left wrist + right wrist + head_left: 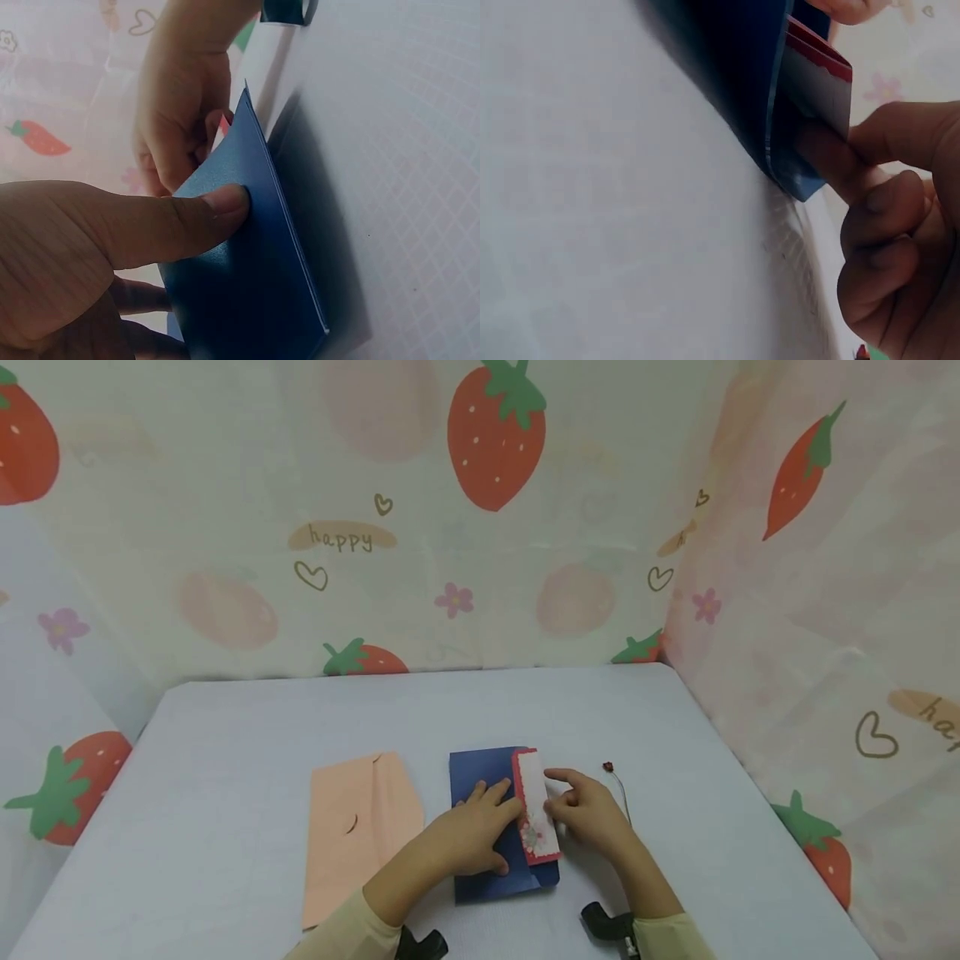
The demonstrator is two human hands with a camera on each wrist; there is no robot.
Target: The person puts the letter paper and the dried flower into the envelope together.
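Note:
A dark blue envelope [480,767] lies at the front middle of the table, its right side sticking out below a white card [534,785] with a red border and printed flowers. In the right wrist view, the card [821,94] sits partly inside the envelope's open edge. My left hand [472,835] rests on the envelope with fingers spread; its thumb [214,214] lies along the blue surface. My right hand [588,814] pinches the card's right edge between thumb and index finger, other fingers curled. How deep the card sits is hidden.
Left of the blue envelope lies a peach envelope [337,835], partly under my left forearm. A small dried red flower [608,767] on a thin stem lies beyond my right hand. Strawberry-print curtains [510,552] enclose the white table [247,727] at back and sides.

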